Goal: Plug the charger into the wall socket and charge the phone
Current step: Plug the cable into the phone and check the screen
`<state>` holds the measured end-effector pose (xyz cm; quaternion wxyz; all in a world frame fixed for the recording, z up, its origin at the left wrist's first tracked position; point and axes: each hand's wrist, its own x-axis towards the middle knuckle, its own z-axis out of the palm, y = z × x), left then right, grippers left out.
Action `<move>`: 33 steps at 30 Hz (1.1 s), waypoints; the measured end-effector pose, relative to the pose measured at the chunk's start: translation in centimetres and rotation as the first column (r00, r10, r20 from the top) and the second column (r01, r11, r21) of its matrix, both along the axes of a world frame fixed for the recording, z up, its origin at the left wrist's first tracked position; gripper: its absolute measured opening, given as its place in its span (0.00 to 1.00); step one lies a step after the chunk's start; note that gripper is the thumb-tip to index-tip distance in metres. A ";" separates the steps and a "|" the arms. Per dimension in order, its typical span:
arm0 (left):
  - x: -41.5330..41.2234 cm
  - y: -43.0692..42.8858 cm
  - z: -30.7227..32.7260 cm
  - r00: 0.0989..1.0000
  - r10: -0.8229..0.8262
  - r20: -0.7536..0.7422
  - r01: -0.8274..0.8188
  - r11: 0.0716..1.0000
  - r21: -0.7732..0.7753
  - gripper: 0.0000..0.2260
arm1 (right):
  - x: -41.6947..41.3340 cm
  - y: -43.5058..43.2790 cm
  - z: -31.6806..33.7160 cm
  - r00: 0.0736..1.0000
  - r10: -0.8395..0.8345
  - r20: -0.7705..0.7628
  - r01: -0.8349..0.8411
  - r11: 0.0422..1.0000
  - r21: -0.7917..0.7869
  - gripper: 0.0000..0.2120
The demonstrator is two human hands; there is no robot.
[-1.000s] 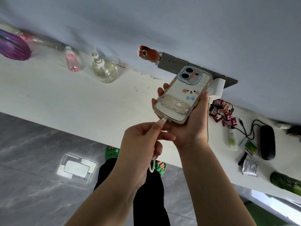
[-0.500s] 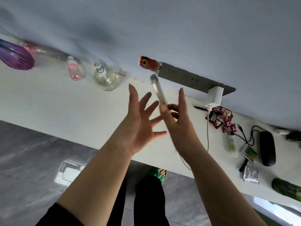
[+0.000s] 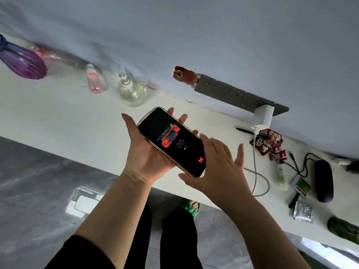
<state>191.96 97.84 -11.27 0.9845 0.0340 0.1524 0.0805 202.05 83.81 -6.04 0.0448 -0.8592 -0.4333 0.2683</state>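
Observation:
The phone (image 3: 172, 141) lies screen up with its lock screen lit, held from underneath by my left hand (image 3: 147, 152) above the white counter (image 3: 58, 121). My right hand (image 3: 219, 169) is spread open against the phone's near right end, thumb under its corner. A white charger (image 3: 263, 116) sits plugged into the right end of the grey wall socket strip (image 3: 229, 93). Its white cable (image 3: 256, 167) runs down the counter, loops at the front edge and goes behind my right hand, so its plug end is hidden.
On the counter stand a purple vase (image 3: 23, 61), a pink bottle (image 3: 94, 82) and a clear pump bottle (image 3: 132, 92) at the left. Snack packets (image 3: 269, 144), a black case (image 3: 323, 180), a black cable and small items lie at the right. Grey tiled floor is below.
The phone was back up while my left hand pushed the cable plug into its lower end. It has since been flipped screen up and now rests in my left hand, screen lit.

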 end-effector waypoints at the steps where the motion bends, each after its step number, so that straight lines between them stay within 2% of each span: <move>1: -0.1 0.1 -0.4 1.000 -0.016 -0.020 0.016 1.000 0.006 0.44 | 0.0 0.0 -0.4 1.000 -0.009 -0.010 0.009 1.000 0.004 0.44; 4: -1.6 2.0 -1.9 0.986 -0.030 -0.165 0.037 0.999 0.039 0.43 | 0.1 1.0 -2.6 1.000 -0.005 0.006 0.006 0.999 -0.035 0.40; 6: -2.8 3.7 -2.8 0.949 -0.044 -0.313 0.091 0.986 0.137 0.40 | 0.6 1.4 -4.5 0.999 0.018 0.049 -0.015 0.997 -0.071 0.41; 8: -3.7 5.2 -3.6 0.865 -0.065 -0.498 0.223 0.938 0.266 0.33 | 1.0 1.9 -6.3 0.994 0.052 0.099 -0.043 0.995 -0.087 0.41; 9: -4.1 5.8 -4.0 0.812 -0.072 -0.579 0.326 0.879 0.348 0.30 | 1.0 2.2 -7.2 0.990 0.077 0.118 -0.066 0.993 -0.093 0.42; 10: -4.3 6.4 -4.3 0.757 -0.078 -0.648 0.460 0.768 0.446 0.30 | 1.0 2.6 -8.2 0.986 0.103 0.131 -0.091 0.991 -0.096 0.42; 12: -4.6 7.5 -5.2 0.659 -0.057 -0.750 0.708 0.382 0.594 0.41 | 0.8 3.4 -10.0 0.977 0.146 0.154 -0.133 0.987 -0.092 0.43; 14: -4.9 8.5 -6.3 0.605 0.037 -0.795 0.796 0.003 0.605 0.45 | 0.9 4.3 -11.6 0.969 0.181 0.166 -0.166 0.981 -0.096 0.44; 16: -5.3 9.2 -7.5 0.578 0.143 -0.803 0.809 -0.231 0.541 0.42 | 1.0 5.1 -13.2 0.962 0.213 0.172 -0.198 0.975 -0.102 0.45; 18: -5.7 9.7 -9.0 0.555 0.213 -0.804 0.807 -0.373 0.458 0.40 | 0.9 5.9 -14.7 0.951 0.251 0.179 -0.230 0.964 -0.130 0.46; 21: -6.1 10.3 -11.0 0.523 0.256 -0.813 0.806 -0.459 0.373 0.38 | 0.7 6.9 -16.9 0.932 0.307 0.193 -0.277 0.946 -0.167 0.44; 26: -6.2 11.2 -13.7 0.585 0.341 -0.735 0.757 -0.556 0.344 0.38 | 1.0 8.0 -19.5 0.903 0.365 0.228 -0.323 0.925 -0.200 0.46; 33: -6.2 11.6 -15.1 0.609 0.372 -0.701 0.731 -0.606 0.314 0.38 | 1.5 8.5 -20.9 0.838 0.447 0.312 -0.388 0.891 -0.234 0.48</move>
